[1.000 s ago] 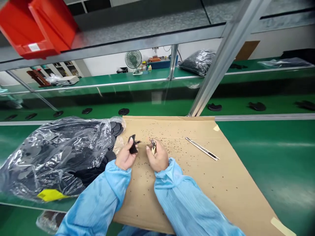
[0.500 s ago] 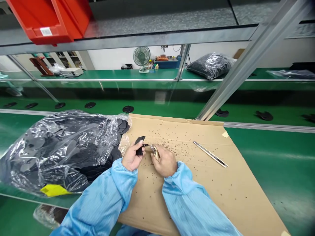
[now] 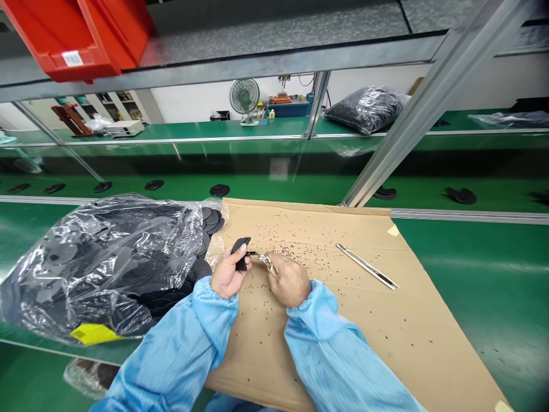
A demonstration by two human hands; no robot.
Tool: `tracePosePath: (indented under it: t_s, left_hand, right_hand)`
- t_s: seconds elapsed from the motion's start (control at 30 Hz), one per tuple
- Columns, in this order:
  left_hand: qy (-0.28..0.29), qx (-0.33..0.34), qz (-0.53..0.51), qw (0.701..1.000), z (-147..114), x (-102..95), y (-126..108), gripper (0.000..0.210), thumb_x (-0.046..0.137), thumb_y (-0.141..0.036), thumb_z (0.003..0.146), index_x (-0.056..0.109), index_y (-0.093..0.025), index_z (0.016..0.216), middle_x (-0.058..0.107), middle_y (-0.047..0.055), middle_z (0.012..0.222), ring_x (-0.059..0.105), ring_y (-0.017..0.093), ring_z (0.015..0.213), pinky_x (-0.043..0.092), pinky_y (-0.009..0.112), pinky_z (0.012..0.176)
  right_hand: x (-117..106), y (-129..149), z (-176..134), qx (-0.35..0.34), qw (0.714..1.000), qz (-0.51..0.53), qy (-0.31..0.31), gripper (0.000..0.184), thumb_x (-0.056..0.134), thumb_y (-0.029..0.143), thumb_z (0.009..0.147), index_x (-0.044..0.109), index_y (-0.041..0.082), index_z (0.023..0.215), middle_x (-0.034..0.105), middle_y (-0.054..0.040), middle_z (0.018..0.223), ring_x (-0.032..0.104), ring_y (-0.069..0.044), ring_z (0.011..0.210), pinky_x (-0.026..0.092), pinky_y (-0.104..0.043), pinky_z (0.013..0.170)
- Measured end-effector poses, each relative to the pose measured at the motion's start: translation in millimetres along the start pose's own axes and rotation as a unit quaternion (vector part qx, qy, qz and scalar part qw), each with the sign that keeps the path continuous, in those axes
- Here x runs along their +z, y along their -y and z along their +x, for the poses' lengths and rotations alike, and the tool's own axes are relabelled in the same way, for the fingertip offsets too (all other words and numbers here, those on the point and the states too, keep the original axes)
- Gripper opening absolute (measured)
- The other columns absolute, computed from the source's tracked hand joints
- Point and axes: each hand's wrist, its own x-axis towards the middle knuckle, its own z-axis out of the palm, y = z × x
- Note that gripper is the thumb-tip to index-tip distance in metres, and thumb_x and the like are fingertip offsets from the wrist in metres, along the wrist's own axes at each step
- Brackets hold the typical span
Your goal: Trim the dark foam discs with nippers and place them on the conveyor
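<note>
Pinched between the thumb and fingers of my left hand (image 3: 230, 275) is a black disc-shaped part (image 3: 240, 253), tilted on edge. My right hand (image 3: 290, 280) is closed around the handles of small metal pliers (image 3: 267, 262), whose jaws point left and meet a thin black piece at the disc part's edge. Both hands are above a sheet of brown cardboard (image 3: 343, 343). Tiny black bits (image 3: 295, 252) are strewn over it around and beyond my hands.
A clear plastic bag (image 3: 107, 257) full of black discs lies at left. On the cardboard's right side is a slim utility knife (image 3: 367, 266). Black parts (image 3: 219, 190) sit spaced along the green belt behind. A metal post (image 3: 398, 131) slants up at right; a red bin (image 3: 86, 40) hangs upper left.
The pliers show a little more now, with my right hand slightly farther to the right. My left hand keeps its grip on the black part. The whole view has shifted slightly.
</note>
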Motion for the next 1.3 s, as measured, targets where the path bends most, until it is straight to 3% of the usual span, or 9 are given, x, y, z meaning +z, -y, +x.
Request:
tracePosePath:
  t_s: [0.13,0.27,0.47,0.63,0.9,1.03,1.3]
  left_hand:
    - [-0.015,0.013,0.006,1.0,0.9,1.4,1.6,0.024,0.073,-0.009,0.066,0.056,-0.016,0.082,0.058,0.001,0.074,0.055,0.009,0.057,0.045,0.02,0.05]
    - [-0.012,0.041,0.017,0.999,1.6,1.4,1.1,0.03,0.072,-0.005,0.064,0.057,-0.018,0.086,0.059,0.0,0.076,0.058,0.01,0.062,0.049,0.022,0.057]
    - [-0.007,0.042,0.008,0.999,5.3,-1.8,-2.9,0.038,0.08,-0.014,0.062,0.057,-0.019,0.092,0.058,-0.003,0.071,0.049,0.004,0.05,0.035,0.013,0.04]
    - [-0.019,0.011,-0.018,1.0,4.7,0.5,-5.0,0.027,0.077,-0.016,0.067,0.058,-0.018,0.086,0.061,0.0,0.077,0.061,0.012,0.069,0.048,0.02,0.053]
    - [0.009,-0.071,-0.017,0.997,4.0,-0.6,-9.7,0.012,0.066,-0.019,0.079,0.062,-0.017,0.091,0.05,-0.002,0.067,0.041,0.004,0.047,0.029,0.013,0.036]
    - [0.032,-0.083,0.012,0.996,2.3,-0.7,-8.8,0.009,0.062,-0.017,0.08,0.062,-0.016,0.089,0.048,-0.002,0.064,0.034,0.004,0.043,0.026,0.016,0.036]
    - [0.041,-0.077,0.069,0.994,-0.2,1.7,-6.9,0.014,0.064,-0.019,0.077,0.061,-0.017,0.09,0.049,-0.003,0.061,0.036,0.005,0.04,0.026,0.018,0.037]
  right_hand:
    - [3.4,-0.2,-0.4,0.004,0.999,0.032,-0.008,0.024,0.047,0.011,0.076,0.059,0.022,0.094,0.066,-0.0042,0.085,0.061,-0.021,0.08,0.044,-0.028,0.069]
    - [5.4,-1.0,-0.9,0.021,0.993,0.096,-0.071,0.027,0.047,0.015,0.078,0.059,0.022,0.101,0.066,-0.004,0.09,0.061,-0.021,0.085,0.045,-0.029,0.074]
    - [4.0,-2.9,-0.7,0.053,0.983,0.129,-0.117,0.027,0.05,0.019,0.078,0.061,0.021,0.103,0.067,-0.0043,0.091,0.061,-0.022,0.086,0.046,-0.03,0.076]
    - [4.5,1.5,-2.4,0.005,0.987,0.137,-0.084,0.031,0.05,0.017,0.076,0.059,0.021,0.105,0.067,-0.0055,0.097,0.06,-0.022,0.09,0.046,-0.031,0.082]
    - [2.5,6.6,-4.3,-0.017,0.993,0.116,0.001,0.034,0.053,0.017,0.076,0.058,0.022,0.109,0.066,-0.0047,0.099,0.06,-0.021,0.092,0.045,-0.03,0.082]
    - [2.1,7.5,-4.4,-0.03,0.994,0.097,0.037,0.036,0.054,0.016,0.076,0.058,0.021,0.111,0.066,-0.0063,0.101,0.06,-0.022,0.09,0.045,-0.03,0.08]
    - [1.2,8.6,-3.6,-0.042,0.993,0.075,0.084,0.033,0.053,0.013,0.075,0.059,0.021,0.107,0.066,-0.0057,0.094,0.061,-0.022,0.088,0.044,-0.028,0.075]
